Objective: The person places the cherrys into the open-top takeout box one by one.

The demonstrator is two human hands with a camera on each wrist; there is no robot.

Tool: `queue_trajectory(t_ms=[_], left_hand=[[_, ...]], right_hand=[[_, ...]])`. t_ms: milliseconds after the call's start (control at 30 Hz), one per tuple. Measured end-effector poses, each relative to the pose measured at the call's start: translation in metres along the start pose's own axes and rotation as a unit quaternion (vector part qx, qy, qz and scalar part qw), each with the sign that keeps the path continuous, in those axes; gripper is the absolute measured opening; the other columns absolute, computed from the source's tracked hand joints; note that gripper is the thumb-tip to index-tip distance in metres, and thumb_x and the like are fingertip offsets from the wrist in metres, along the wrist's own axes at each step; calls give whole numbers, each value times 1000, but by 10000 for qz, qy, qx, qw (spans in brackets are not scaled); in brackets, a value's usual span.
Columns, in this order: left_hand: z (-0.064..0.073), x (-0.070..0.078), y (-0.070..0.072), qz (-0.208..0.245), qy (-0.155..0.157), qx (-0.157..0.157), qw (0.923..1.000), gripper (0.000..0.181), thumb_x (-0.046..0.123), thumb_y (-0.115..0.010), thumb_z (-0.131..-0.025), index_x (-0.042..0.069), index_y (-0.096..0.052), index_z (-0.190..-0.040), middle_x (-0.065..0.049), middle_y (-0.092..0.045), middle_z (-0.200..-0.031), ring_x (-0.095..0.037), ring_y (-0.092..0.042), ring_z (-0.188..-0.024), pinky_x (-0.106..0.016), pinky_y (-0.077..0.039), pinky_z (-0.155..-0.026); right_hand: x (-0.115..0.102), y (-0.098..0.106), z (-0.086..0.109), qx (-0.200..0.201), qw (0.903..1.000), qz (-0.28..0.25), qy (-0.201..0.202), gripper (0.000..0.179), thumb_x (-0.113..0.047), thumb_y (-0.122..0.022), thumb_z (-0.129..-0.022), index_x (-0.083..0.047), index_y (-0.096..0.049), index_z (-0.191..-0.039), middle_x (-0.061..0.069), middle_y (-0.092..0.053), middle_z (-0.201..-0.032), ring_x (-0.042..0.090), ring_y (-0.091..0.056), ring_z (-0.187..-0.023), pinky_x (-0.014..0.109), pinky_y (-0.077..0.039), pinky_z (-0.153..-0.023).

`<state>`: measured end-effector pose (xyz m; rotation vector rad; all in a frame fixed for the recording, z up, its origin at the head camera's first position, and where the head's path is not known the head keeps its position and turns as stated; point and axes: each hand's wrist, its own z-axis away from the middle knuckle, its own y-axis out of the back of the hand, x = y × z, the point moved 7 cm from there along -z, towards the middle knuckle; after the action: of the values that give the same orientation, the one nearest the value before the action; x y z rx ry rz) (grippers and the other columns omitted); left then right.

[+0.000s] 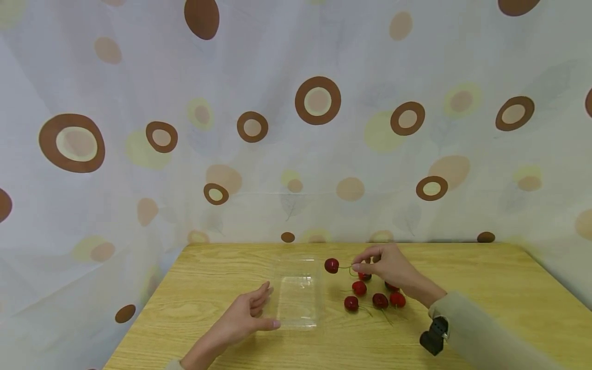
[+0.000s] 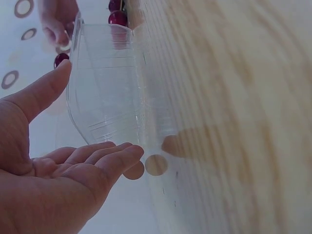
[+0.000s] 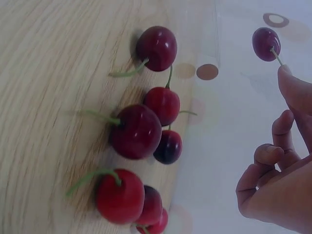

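A dark red cherry [image 1: 331, 265] hangs off the table by its green stem, which my right hand [image 1: 386, 267] pinches between thumb and finger. In the right wrist view that cherry [image 3: 266, 44] is held apart from the others. To its left stands a clear plastic box [image 1: 298, 300] with an open top. My left hand [image 1: 245, 316] is beside the box's left side, fingers loosely extended and thumb near its front corner. In the left wrist view the palm faces the clear box [image 2: 105, 83]; whether the fingers touch it I cannot tell.
Several loose cherries [image 1: 380, 301] with stems lie on the wooden table [image 1: 208, 272], right of the box and under my right hand. A patterned curtain [image 1: 277, 154] hangs behind the table. A dark watch [image 1: 435, 335] is on the right wrist.
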<state>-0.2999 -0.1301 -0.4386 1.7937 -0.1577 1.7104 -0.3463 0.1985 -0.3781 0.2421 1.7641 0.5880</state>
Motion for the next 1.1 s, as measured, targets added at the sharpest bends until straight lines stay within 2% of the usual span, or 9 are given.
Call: queue_trajectory(t_ms=[133, 267, 400, 533, 700, 867, 1100], left_hand=[[0, 1, 0, 65, 36, 3, 10000, 99, 25, -80, -98, -9, -14, -164, -29, -25, -167, -52, -29, -150, -52, -37, -119], [0, 3, -1, 257, 109, 85, 9996, 97, 19, -81, -97, -8, -16, -164, -29, -26, -167, -51, -28, -150, -59, -33, -119], [-2, 0, 0, 108, 67, 35, 9999, 98, 20, -80, -97, -9, -15, -164, -29, -26, -166, -51, -30, -150, -55, -37, -118], [-1, -1, 1, 44, 64, 68, 9999, 98, 18, -80, -97, -10, -15, -164, -30, -26, -166, -51, -31, -150, -54, -38, -118], [0, 1, 0, 131, 108, 151, 9997, 96, 14, -80, -96, -9, -16, -164, -30, -26, -166, -53, -30, -149, -58, -36, -117], [-1, 2, -1, 164, 105, 129, 9997, 96, 13, -80, -97, -9, -15, -164, -30, -25, -166, -54, -29, -149, -59, -36, -117], [-1, 2, 0, 110, 100, 167, 9998, 97, 15, -81, -96, -9, -16, -164, -30, -27, -166, -52, -30, -149, -56, -37, -117]], right_hand=[[-3, -10, -6, -53, 10000, -39, 52, 15, -19, -82, -95, -5, -83, -101, 5, -63, -91, 24, -47, -78, 32, -41, -64], [-7, -20, -9, -112, 9998, -84, 130, 14, -17, -82, -95, -4, -83, -100, 6, -63, -91, 23, -47, -76, 30, -41, -62], [-10, -29, -13, -174, 9996, -118, 193, 12, -15, -81, -95, -4, -83, -98, 6, -63, -90, 21, -46, -72, 29, -40, -59], [-10, -39, -17, -199, 9996, -109, 169, 10, -15, -82, -95, -5, -84, -97, 5, -64, -89, 23, -46, -75, 33, -39, -62], [-11, -51, -22, -283, 9993, -152, 215, 11, -16, -81, -95, -6, -84, -97, 4, -68, -94, 26, -48, -81, 37, -40, -67], [-13, -61, -26, -339, 9991, -113, 220, 12, -17, -82, -94, -6, -84, -97, 3, -72, -100, 24, -51, -83, 36, -43, -69], [-20, -71, -29, -434, 9980, -397, 235, 12, -14, -81, -95, -2, -83, -98, 6, -72, -102, 24, -50, -82, 37, -41, -67]])
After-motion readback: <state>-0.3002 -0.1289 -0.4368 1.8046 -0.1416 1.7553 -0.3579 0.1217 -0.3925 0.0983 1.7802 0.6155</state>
